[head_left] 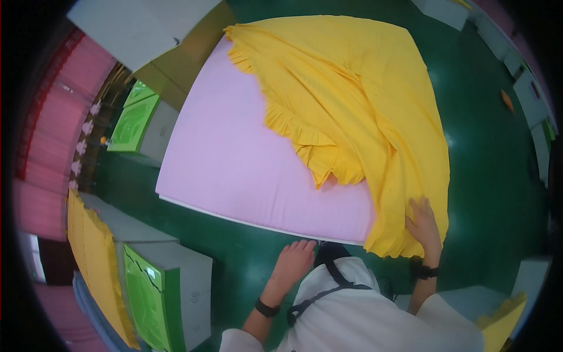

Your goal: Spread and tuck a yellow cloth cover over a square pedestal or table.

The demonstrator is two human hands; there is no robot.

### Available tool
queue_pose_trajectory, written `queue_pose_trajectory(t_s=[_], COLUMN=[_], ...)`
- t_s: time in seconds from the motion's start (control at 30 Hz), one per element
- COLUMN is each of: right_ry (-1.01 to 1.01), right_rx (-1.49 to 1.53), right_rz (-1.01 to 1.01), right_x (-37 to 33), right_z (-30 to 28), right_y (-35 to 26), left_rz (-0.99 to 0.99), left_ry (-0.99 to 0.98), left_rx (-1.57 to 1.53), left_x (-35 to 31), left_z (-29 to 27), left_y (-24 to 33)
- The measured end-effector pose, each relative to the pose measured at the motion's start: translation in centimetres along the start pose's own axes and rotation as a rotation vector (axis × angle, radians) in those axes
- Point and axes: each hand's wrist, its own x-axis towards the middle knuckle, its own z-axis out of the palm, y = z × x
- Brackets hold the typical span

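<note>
A pink mattress (217,141) lies before me, partly covered by a yellow ruffled bedspread (387,88). The bedspread covers the far and right parts, with its frilled edge folded back diagonally across the middle. My right hand (423,226) lies on the bedspread near the close right corner, fingers spread and gripping nothing. Just off the mattress's near edge, my left hand (295,261) hangs in front of my body with its fingers loosely bent. Nothing shows in it.
Green-fronted cabinets stand at left, one near (196,299) and one farther (135,123). Beside the near one is a yellow-draped bed end (97,264). A white box-like cabinet (141,29) is at far left. Pale furniture (528,97) lines the right side, beyond the green floor (481,141).
</note>
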Motion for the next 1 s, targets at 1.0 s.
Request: queue_pose_trajectory(t_s=[1.0], right_ry=[0.241], right_rx=[0.392], right_rz=[0.697], right_x=[-19.5], right_z=[9.1], right_y=[-39.0], left_rz=[0.863], left_ry=[0.267], left_rx=[0.024], left_x=[27.0], left_z=[-12.2], left_y=[-16.2])
